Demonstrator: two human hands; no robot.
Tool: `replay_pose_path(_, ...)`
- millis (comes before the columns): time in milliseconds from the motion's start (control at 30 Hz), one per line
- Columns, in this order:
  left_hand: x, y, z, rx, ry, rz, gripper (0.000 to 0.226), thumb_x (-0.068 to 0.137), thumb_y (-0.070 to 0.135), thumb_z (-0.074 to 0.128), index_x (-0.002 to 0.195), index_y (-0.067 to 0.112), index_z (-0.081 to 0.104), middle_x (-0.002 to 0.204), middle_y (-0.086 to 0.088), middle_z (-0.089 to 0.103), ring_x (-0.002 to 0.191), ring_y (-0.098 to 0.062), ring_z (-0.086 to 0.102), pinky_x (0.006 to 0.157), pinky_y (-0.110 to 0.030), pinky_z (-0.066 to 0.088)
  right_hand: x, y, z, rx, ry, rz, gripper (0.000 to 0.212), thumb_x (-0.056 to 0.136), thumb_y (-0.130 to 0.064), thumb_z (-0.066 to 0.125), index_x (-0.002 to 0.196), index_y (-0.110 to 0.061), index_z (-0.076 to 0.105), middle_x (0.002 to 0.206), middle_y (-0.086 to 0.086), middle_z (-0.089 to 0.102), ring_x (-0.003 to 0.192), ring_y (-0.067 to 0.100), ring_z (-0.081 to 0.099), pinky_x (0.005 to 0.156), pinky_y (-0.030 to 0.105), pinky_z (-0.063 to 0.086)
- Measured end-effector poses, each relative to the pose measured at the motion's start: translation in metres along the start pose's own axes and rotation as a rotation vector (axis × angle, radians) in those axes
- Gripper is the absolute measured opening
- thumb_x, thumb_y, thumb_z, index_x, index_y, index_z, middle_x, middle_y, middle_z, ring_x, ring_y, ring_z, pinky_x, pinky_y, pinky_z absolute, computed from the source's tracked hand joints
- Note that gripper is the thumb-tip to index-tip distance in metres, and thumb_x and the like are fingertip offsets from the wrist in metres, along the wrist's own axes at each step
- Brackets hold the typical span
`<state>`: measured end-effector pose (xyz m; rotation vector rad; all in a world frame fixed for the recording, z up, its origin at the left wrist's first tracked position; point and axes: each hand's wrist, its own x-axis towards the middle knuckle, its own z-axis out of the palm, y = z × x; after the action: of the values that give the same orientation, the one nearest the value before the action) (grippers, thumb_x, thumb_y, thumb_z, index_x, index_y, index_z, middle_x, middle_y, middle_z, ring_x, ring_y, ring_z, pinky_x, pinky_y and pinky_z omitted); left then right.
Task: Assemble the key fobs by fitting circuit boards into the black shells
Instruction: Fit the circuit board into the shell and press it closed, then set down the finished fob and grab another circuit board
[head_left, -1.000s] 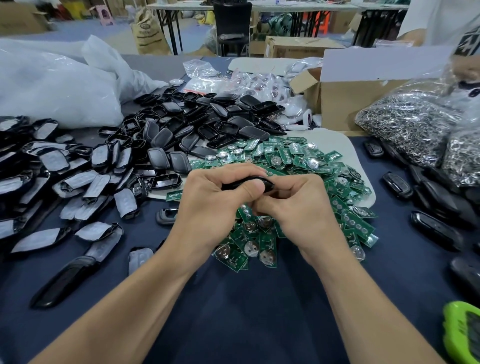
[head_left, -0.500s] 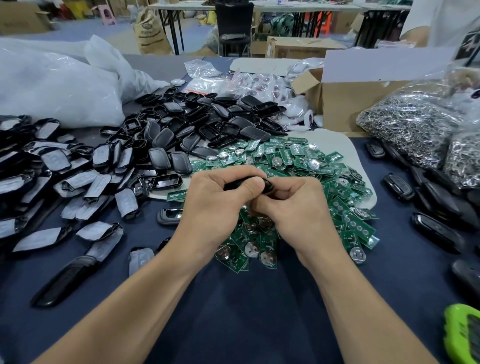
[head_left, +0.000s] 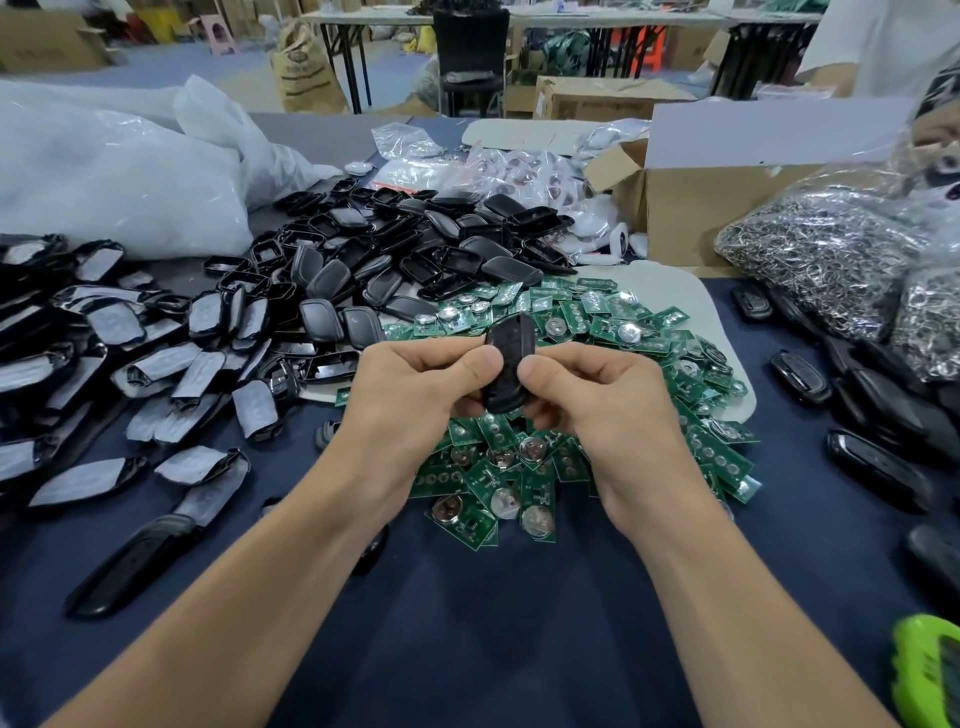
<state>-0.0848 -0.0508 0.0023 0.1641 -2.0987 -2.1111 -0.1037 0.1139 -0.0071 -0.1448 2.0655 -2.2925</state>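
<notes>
Nearest you, the dark blue table cloth (head_left: 493, 639) is crossed by both your forearms, and a lime-green object (head_left: 930, 675) sits at its right corner (cut off by the frame edge). Above the cloth your left hand (head_left: 410, 400) and right hand (head_left: 608, 405) both pinch one black key fob (head_left: 511, 364), each thumb pressed on its near face with the curled fingers behind it. The key fob stands upright between the two hands, in the air over the heap of green circuit boards (head_left: 597, 322). Left of the heap lie film-wrapped shells (head_left: 156, 364); behind it is the pile of bare black shells (head_left: 415, 249). Closed fobs (head_left: 800, 376) lie on the cloth at the right, near clear bags of metal rings (head_left: 831, 260). Farther back stand an open cardboard box (head_left: 691, 208) and a big white plastic bag (head_left: 104, 171). Beyond the table a tan sack (head_left: 306, 73) bears a round printed mark and lines of text, too blurred to read. Half a second ago the fob lay flat between your hands, edge-on to you with thumbs on top; now it is turned up on end, broad face toward you, and your hands sit slightly higher.
</notes>
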Motion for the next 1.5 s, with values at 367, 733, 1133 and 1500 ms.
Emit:
replay_pose_path(367, 0.001, -0.007, 0.003, 0.144, 0.076, 0.082, 0.017, 0.098, 0.02, 0.071, 0.095, 0.027, 0.085, 0.085, 0.002, 0.081, 0.077, -0.017, 0.075, 0.07, -0.031, 0.062, 0.0, -0.004, -0.001, -0.037, -0.031, 0.114, 0.008, 0.088, -0.001, 0.076, 0.085, -0.008, 0.079, 0.065, 0.015, 0.07, 0.052, 0.021, 0.061, 0.048, 0.026, 0.052)
replay_pose_path(733, 0.002, -0.008, -0.003, 0.297, 0.192, 0.143, 0.025, 0.093, 0.03, 0.072, 0.087, 0.053, 0.079, 0.079, 0.003, 0.078, 0.069, -0.022, 0.069, 0.067, -0.025, 0.059, 0.0, -0.026, -0.025, 0.177, 0.548, -0.158, 0.006, 0.085, -0.026, 0.083, 0.086, -0.021, 0.081, 0.075, 0.0, 0.078, 0.06, 0.01, 0.068, 0.056, 0.022, 0.05)
replay_pose_path(1133, 0.006, -0.011, -0.009, 0.505, 0.212, 0.155, 0.025, 0.096, 0.02, 0.07, 0.101, 0.042, 0.08, 0.073, 0.024, 0.075, 0.05, -0.017, 0.064, 0.039, -0.028, 0.05, -0.006, 0.004, 0.014, -1.083, 0.027, -0.044, 0.053, 0.098, -0.03, 0.061, 0.148, -0.04, 0.051, 0.141, 0.009, 0.051, 0.136, 0.027, 0.033, 0.113, 0.038, 0.026)
replay_pose_path(1500, 0.005, -0.013, -0.003, 0.846, 0.063, 0.235, 0.019, 0.087, 0.026, 0.08, 0.102, 0.037, 0.083, 0.11, 0.012, 0.077, 0.1, -0.005, 0.063, 0.089, -0.015, 0.043, -0.008, -0.002, 0.018, -0.995, 0.138, -0.209, 0.016, 0.088, -0.02, 0.078, 0.099, -0.031, 0.081, 0.1, 0.0, 0.076, 0.106, 0.026, 0.064, 0.103, 0.044, 0.048)
